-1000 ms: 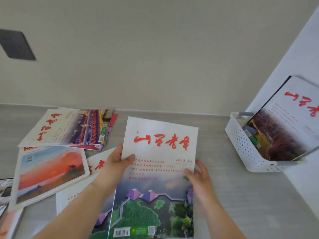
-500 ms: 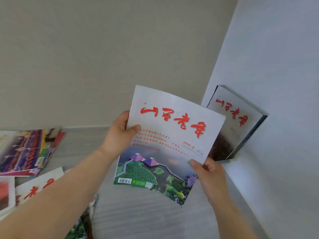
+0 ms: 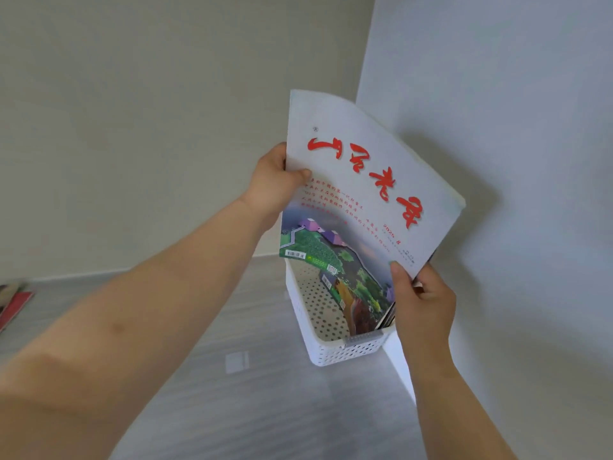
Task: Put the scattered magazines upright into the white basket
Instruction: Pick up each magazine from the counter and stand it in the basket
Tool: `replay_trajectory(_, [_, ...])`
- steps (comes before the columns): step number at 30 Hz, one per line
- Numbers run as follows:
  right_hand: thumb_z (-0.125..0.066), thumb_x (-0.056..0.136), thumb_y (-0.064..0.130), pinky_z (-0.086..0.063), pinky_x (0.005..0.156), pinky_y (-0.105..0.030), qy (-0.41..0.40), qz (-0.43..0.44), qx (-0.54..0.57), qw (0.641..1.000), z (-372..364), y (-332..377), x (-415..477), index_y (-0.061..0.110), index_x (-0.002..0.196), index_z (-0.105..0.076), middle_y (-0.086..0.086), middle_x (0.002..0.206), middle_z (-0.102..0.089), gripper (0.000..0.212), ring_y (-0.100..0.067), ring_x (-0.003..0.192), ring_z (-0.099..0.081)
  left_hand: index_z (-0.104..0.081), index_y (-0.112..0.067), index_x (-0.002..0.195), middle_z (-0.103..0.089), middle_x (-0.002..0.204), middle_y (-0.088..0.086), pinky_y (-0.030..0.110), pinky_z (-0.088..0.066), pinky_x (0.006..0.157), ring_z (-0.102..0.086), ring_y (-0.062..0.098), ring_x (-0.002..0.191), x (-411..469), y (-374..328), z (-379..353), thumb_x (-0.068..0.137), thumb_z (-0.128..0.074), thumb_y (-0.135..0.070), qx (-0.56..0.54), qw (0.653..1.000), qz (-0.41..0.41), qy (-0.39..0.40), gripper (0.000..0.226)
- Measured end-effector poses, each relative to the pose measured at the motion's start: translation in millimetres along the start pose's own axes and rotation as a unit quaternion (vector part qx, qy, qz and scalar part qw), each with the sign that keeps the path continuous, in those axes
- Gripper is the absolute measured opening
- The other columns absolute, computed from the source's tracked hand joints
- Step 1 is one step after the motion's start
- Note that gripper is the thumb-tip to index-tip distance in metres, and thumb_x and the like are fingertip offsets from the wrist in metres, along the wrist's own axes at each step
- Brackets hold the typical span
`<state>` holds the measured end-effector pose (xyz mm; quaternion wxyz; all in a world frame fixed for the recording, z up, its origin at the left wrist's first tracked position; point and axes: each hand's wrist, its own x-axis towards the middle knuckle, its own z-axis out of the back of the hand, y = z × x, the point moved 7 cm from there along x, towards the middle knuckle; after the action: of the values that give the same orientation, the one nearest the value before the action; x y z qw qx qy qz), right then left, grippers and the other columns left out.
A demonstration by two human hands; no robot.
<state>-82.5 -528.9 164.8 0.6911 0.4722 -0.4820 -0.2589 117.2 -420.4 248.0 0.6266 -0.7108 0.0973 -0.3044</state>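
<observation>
Over one white basket | one magazine | gripped: left hand, right hand

Left hand, right hand: bare.
Both forearms are showing uncovered; thumbnails are showing short and plain.

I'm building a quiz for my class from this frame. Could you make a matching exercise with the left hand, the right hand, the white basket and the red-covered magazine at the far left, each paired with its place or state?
Things
1. left hand
2. right hand
3. white basket
4. red-covered magazine

Places or states
A. stands on the grey surface beside the right wall
B. pinches the held magazine at its lower right corner
C. lies at the far left edge of view
D. grips the held magazine's left edge

Pairs: 1-D, 2-B, 3-A, 4-C
</observation>
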Motion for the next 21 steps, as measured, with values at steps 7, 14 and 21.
replay_trajectory(7, [-0.057, 0.084, 0.014, -0.045, 0.052, -0.007, -0.013, -0.101, 0.025, 0.995, -12.7, -62.7, 3.2, 0.02, 0.086, -0.066, -0.007, 0.073, -0.064, 0.011, -0.018, 0.067, -0.06, -0.047, 0.005, 0.121, -0.057, 0.103, 0.008, 0.023, -0.047, 0.071, -0.055, 0.019, 0.087, 23.8, 48.8, -26.9, 0.081, -0.037, 0.017, -0.02, 0.996, 0.077, 0.049, 0.043])
replay_trajectory(14, [-0.056, 0.084, 0.013, -0.044, 0.058, -0.016, 0.001, -0.12, -0.05, 0.991, -17.0, -103.5, -12.6, 0.01, 0.086, -0.067, -0.01, 0.074, -0.063, 0.011, -0.025, 0.07, -0.06, -0.055, -0.016, 0.072, -0.057, 0.077, 0.001, 0.025, -0.044, 0.069, -0.052, 0.016, 0.074, 29.4, 118.3, -28.1, 0.08, -0.031, 0.015, -0.022, 0.983, 0.181, 0.015, 0.04])
replay_trajectory(21, [-0.059, 0.083, 0.011, -0.04, 0.052, -0.012, -0.033, -0.11, -0.111, 0.987, -14.4, -107.3, -14.1, 0.011, 0.086, -0.069, -0.002, 0.068, -0.064, 0.011, -0.023, 0.064, -0.059, -0.052, -0.009, 0.09, -0.056, 0.076, -0.001, 0.024, -0.044, 0.064, -0.052, 0.016, 0.073, 34.1, 138.3, -39.2, 0.08, -0.033, 0.011, -0.006, 0.979, 0.203, 0.011, 0.03])
